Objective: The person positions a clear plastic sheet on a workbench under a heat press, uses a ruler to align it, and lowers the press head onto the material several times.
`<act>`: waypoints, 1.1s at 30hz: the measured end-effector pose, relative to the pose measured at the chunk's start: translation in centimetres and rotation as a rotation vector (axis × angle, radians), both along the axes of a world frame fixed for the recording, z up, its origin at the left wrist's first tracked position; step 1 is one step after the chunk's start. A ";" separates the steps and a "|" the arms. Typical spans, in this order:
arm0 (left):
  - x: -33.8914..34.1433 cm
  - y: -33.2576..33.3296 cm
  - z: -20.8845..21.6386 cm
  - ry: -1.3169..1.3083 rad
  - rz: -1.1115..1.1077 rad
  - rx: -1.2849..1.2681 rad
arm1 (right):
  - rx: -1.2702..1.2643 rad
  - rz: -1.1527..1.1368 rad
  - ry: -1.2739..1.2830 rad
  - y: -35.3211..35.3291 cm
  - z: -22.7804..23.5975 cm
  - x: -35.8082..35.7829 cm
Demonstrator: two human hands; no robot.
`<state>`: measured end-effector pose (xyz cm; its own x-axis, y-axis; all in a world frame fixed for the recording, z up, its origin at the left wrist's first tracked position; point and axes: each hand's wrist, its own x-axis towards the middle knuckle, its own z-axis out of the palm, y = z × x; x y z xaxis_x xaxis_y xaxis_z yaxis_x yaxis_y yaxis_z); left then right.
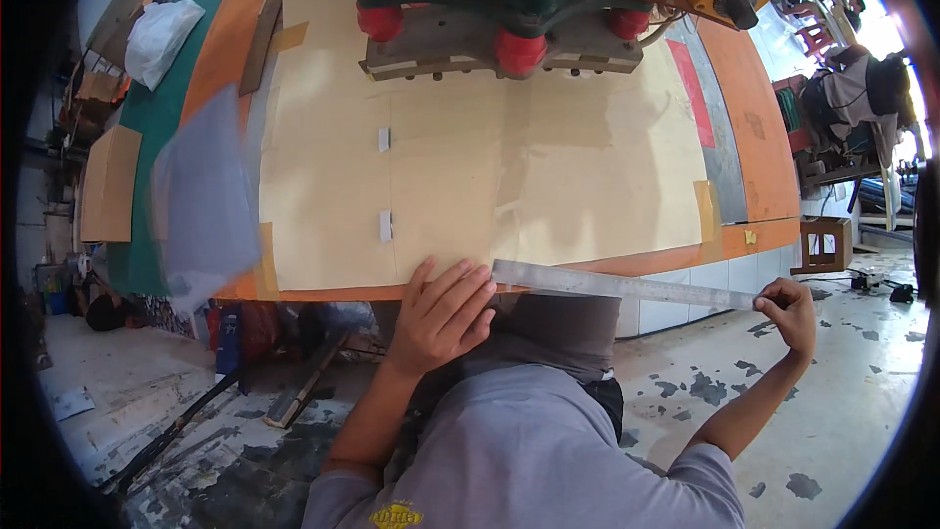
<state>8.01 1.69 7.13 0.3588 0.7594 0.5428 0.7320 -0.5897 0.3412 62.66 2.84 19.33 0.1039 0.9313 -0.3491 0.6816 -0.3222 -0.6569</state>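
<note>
My right fingers [780, 290] pinched clear ruler [627, 285] near four o'clock; left fingers [464, 291], loosely spread, lay at sheet [441, 176], six o'clock. Ruler placing, I judged; steady hold was needed.

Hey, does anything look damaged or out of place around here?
Yes, the floor: ragged dark patches break its pale surface at right, as though its coating has flaked. No obvious damage shows on the long ruler in the right hand.
</note>
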 end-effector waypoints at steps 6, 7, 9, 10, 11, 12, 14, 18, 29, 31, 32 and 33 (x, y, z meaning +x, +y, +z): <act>-0.3 0.1 -0.3 -0.018 -0.036 0.031 | -0.029 0.061 -0.037 0.9 0.5 0.0; -0.4 0.1 -0.4 -0.018 -0.037 0.029 | -0.032 0.060 -0.037 1.1 0.6 -0.2; -0.4 0.2 -0.4 -0.018 -0.047 0.033 | -0.054 0.042 -0.040 1.3 0.8 -0.5; -0.5 0.2 -0.4 -0.019 -0.048 0.031 | -0.056 0.041 -0.041 1.3 0.8 -0.6; -0.5 0.2 -0.5 -0.021 -0.049 0.030 | -0.039 0.037 -0.028 1.4 0.6 -0.6; -0.5 0.2 -0.5 -0.023 -0.051 0.030 | -0.022 0.034 -0.015 1.4 0.6 -0.7; -0.5 0.2 -0.5 -0.025 -0.054 0.028 | -0.031 0.038 -0.025 1.4 0.7 -0.9; -0.6 0.2 -0.5 -0.028 -0.057 0.020 | -0.043 0.048 -0.051 1.3 0.6 -0.8; -0.3 0.2 -0.5 -0.036 -0.037 0.018 | -0.059 0.029 -0.065 1.2 0.3 -1.2; -0.3 0.2 -0.4 -0.037 -0.034 0.016 | -0.061 0.018 -0.057 1.2 0.3 -1.3; -0.2 0.2 -0.5 -0.044 -0.032 0.017 | -0.067 0.012 -0.057 1.2 0.3 -1.4; -0.2 0.2 -0.5 -0.050 -0.029 0.019 | -0.072 0.006 -0.058 1.2 0.3 -1.5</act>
<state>7.84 1.90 6.62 0.3526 0.7386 0.5746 0.6966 -0.6172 0.3659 61.21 4.06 19.66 0.1204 0.9045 -0.4091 0.7197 -0.3634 -0.5916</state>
